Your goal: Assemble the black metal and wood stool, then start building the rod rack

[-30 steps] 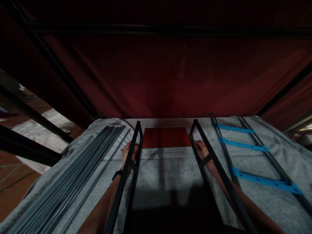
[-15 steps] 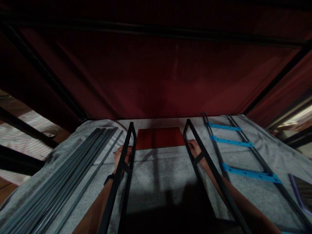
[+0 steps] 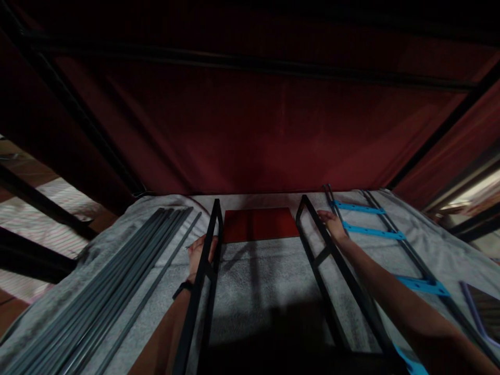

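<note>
Black metal frames, stiff and likely light, stand mid-blanket [image 3: 253, 281]: left hand [image 3: 199, 252] curls its fingers round the left frame [image 3: 203, 276], right hand [image 3: 332, 223], fingers loosely extended, rests beside the right frame [image 3: 324, 255], best gripped by its rails.

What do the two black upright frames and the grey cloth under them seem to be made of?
Left frame and right frame: probably painted metal bar, going by the thin, straight, matte black rails with crosspieces. Cloth: apparently towel-like fabric, with a fuzzy, mottled surface and soft folds.
</note>
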`<action>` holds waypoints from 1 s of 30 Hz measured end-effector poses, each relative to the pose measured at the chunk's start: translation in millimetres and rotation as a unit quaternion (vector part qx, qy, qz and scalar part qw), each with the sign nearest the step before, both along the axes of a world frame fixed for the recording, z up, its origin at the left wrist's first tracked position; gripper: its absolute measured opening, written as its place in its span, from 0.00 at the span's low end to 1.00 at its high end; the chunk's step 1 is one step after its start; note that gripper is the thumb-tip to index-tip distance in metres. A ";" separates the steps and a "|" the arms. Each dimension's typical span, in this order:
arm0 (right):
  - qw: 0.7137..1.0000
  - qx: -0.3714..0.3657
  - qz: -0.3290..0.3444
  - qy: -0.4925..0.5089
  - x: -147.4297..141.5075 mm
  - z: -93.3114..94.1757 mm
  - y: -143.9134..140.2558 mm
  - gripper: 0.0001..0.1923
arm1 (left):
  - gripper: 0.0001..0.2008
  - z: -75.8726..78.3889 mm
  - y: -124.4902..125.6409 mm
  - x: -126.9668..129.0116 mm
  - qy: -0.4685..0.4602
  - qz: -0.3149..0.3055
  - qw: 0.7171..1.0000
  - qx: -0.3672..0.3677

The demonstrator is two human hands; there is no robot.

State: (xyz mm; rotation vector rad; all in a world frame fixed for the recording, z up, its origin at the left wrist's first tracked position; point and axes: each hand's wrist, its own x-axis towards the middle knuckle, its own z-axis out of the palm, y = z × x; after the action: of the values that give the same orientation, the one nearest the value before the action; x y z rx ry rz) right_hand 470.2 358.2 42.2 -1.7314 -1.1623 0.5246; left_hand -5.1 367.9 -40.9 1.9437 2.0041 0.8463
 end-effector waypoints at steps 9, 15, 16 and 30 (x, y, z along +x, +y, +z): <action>0.950 0.055 0.245 -0.187 -83.5 68.7 109.0 0.17 | 0.20 -11.0 3.1 1.7 0.030 -0.008 0.999 -0.017; 0.866 -0.165 0.304 -0.362 -177.5 13.5 122.2 0.21 | 0.21 -17.1 2.8 -0.9 0.039 -0.014 0.999 -0.007; 0.864 -0.179 0.294 -0.367 -181.6 4.4 123.2 0.22 | 0.21 -16.8 2.6 -1.0 0.040 -0.014 0.999 -0.009; 0.836 -0.231 0.267 -0.421 -184.9 -28.4 143.5 0.22 | 0.21 -24.4 3.7 -0.9 0.032 -0.029 0.999 -0.004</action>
State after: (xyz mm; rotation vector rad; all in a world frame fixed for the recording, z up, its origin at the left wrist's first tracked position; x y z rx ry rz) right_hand 285.3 501.6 13.7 -2.1223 -2.3500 0.3757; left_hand -6.0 371.7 -65.2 2.0395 1.9719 0.7689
